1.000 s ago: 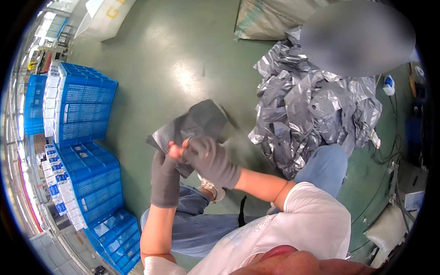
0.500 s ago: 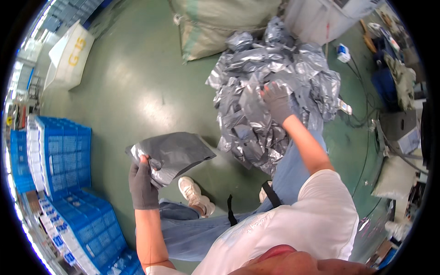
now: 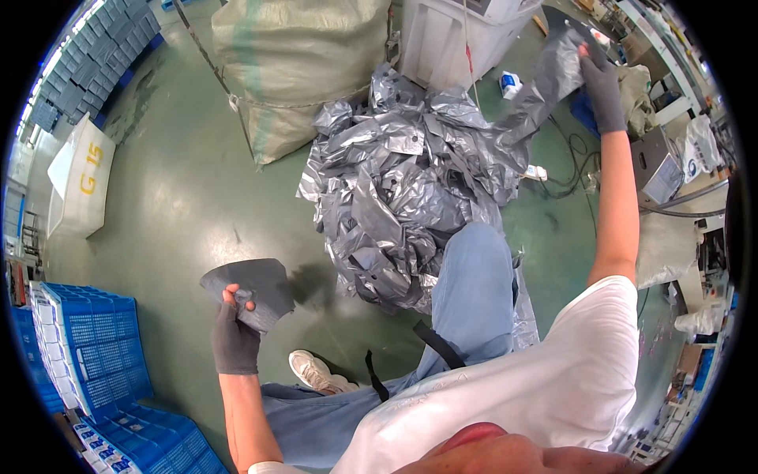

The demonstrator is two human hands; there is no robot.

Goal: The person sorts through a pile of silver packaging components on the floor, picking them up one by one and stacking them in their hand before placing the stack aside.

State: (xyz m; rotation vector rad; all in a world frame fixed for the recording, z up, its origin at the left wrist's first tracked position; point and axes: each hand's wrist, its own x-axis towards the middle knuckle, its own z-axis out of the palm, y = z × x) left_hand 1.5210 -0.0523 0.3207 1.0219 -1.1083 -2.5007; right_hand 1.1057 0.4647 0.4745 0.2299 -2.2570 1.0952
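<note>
A heap of crumpled grey plastic bags [image 3: 395, 189] lies on the green floor in front of my knees. In a grey fingerless glove, my left hand [image 3: 235, 336] grips a flat grey plastic bag [image 3: 264, 286] at the left, clear of the heap. My gloved right hand [image 3: 602, 91] is raised at the far right, closed on the top of another grey plastic bag [image 3: 553, 67]. That bag hangs stretched and wrinkled down toward the heap's right side; whether its lower end is free of the heap I cannot tell.
A large woven sack [image 3: 304, 71] and a white plastic bin [image 3: 442, 43] stand behind the heap. Blue crates [image 3: 103, 340] are stacked at the left, with a white tub [image 3: 83, 186] beyond. Cables [image 3: 580, 162] and a grey metal box [image 3: 655, 166] lie at the right.
My right hand has gone from the heap up and out to the far right, lifting a bag. My left hand still holds its bag, now turned differently. The view has shifted right.
</note>
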